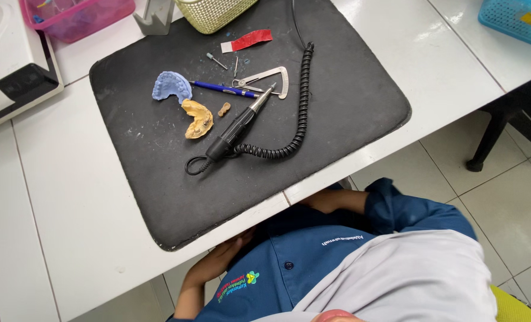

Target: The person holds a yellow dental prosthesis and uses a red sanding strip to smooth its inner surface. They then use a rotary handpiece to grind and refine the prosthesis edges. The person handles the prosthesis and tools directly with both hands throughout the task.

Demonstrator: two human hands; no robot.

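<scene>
While left hand (220, 259) rests half-hidden under table edge (128, 238), grip unclear; red-white label strip (247, 40) atop black mat (337, 107).

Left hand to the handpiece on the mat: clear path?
Probably yes. The left hand sits just below the table edge, apart from everything; the black handpiece lies alone on the mat, only its coiled cord trailing beside it.

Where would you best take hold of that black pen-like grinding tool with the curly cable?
Probably around the thick black barrel of the handpiece, coming from above with fingers across its width. It lies flat and slanted on the black mat, silver tip toward the metal caliper, coiled cable trailing from its lower end. The barrel's sides look free; the yellow dental cast lies close on the left.
</scene>
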